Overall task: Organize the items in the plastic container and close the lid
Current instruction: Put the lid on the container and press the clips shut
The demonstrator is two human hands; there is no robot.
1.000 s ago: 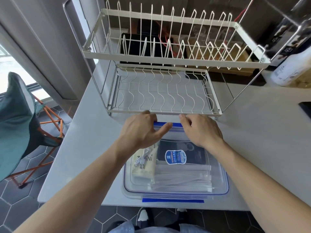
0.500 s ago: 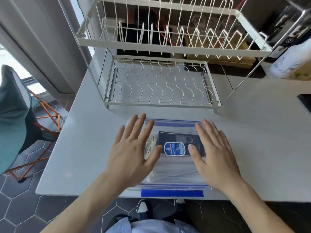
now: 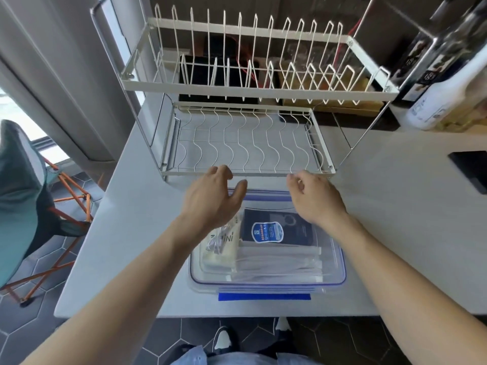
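One clear plastic container (image 3: 266, 281) is sitting on the white counter (image 3: 395, 219), close to the near edge and just in front of a two-tier wire dish rack (image 3: 247, 143). Its long axis is running left to right across the view, with the long sides facing the person and the rack. A clear lid (image 3: 330, 248) with a blue seal line around its rim is lying on top of it, and two blue latch flaps are showing: the near one (image 3: 264, 296) is sticking out flat toward the person, while the far one (image 3: 263, 193) is lying along the rack side, partly hidden by the hands. Through the lid, three kinds of things are showing inside: one cream packet (image 3: 224, 246) with a coiled white cable against the left wall, one dark package (image 3: 276, 229) with a blue and white label toward the far side, and a stack of clear flat sleeves (image 3: 279, 262) filling the near right part; their number cannot be counted. Two bare hands are reaching over the far edge of the container. The left hand (image 3: 210, 198) is hovering with fingers loosely curled and thumb spread, gripping nothing. The right hand (image 3: 315, 201) is also half open with fingers bent downward, holding nothing; whether either is touching the lid cannot be told. One white bottle (image 3: 445, 96) is standing at the far right, and one folding chair (image 3: 23, 196) is standing on the floor at the left.
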